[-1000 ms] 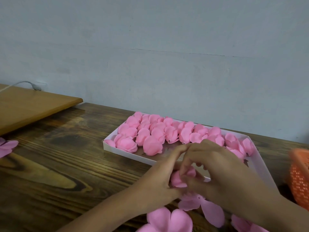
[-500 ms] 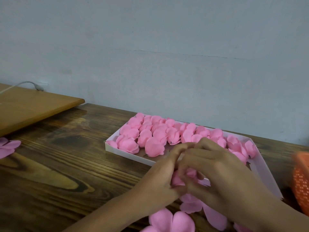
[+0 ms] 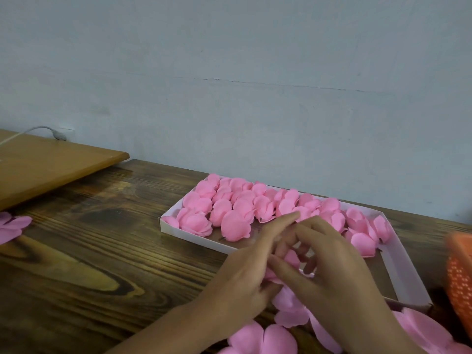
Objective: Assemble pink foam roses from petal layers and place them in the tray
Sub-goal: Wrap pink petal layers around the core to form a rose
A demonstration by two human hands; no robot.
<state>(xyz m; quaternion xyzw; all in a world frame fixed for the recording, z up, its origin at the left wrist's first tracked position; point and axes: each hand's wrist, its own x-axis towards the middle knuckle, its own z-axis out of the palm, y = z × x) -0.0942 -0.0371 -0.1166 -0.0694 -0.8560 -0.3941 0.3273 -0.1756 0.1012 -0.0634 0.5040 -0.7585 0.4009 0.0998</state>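
Left hand [image 3: 245, 284] and right hand [image 3: 332, 277] both grasp rose [image 3: 291, 258] over worktop [image 3: 102, 251], just beside tray [image 3: 194, 237]. Finished roses [image 3: 235, 226] inside tray; petals [image 3: 265, 338] near wrists.

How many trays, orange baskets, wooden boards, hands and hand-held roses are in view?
White tray: 1
Orange basket: 1
Wooden board: 1
Left hand: 1
Right hand: 1
Rose held in both hands: 1
Total: 6
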